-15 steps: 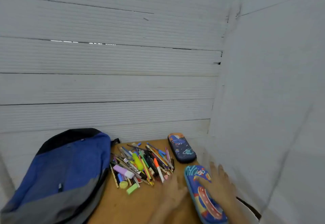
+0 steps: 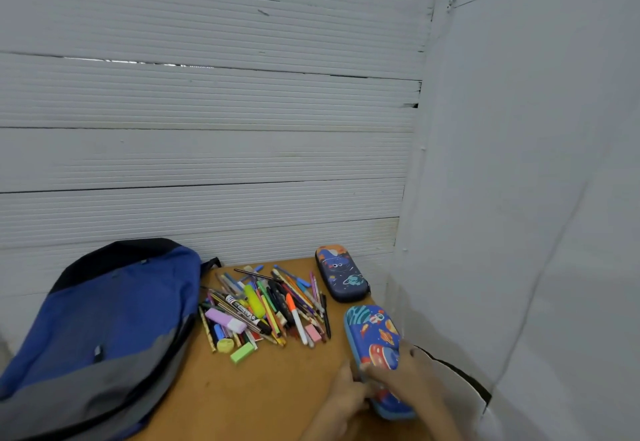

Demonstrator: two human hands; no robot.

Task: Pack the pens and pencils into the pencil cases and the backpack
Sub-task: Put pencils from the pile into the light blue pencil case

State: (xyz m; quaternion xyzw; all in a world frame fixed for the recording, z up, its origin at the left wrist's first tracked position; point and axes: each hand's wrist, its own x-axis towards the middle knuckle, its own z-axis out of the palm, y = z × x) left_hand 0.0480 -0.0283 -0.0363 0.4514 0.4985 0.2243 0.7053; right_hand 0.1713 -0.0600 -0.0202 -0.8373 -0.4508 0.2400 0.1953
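Observation:
A heap of pens, pencils, markers and erasers (image 2: 265, 309) lies mid-table. A blue and grey backpack (image 2: 104, 329) lies to its left. A dark blue pencil case (image 2: 341, 274) rests at the back right, closed. A light blue space-print pencil case (image 2: 375, 340) lies near the right wall. My right hand (image 2: 403, 369) rests on its near half, gripping it. My left hand (image 2: 346, 394) touches the case's left edge, fingers curled at its side. The near end of the case is partly hidden by my hands.
The wooden table (image 2: 270, 388) is boxed in by white corrugated panels at the back (image 2: 207, 163) and the right (image 2: 519, 232). A dark gap (image 2: 478, 385) shows at the foot of the right panel beside my right wrist.
Both hands have slid back toward me along the light blue case. The right hand has moved from its middle to its near half, and the left hand has closed in on its edge.

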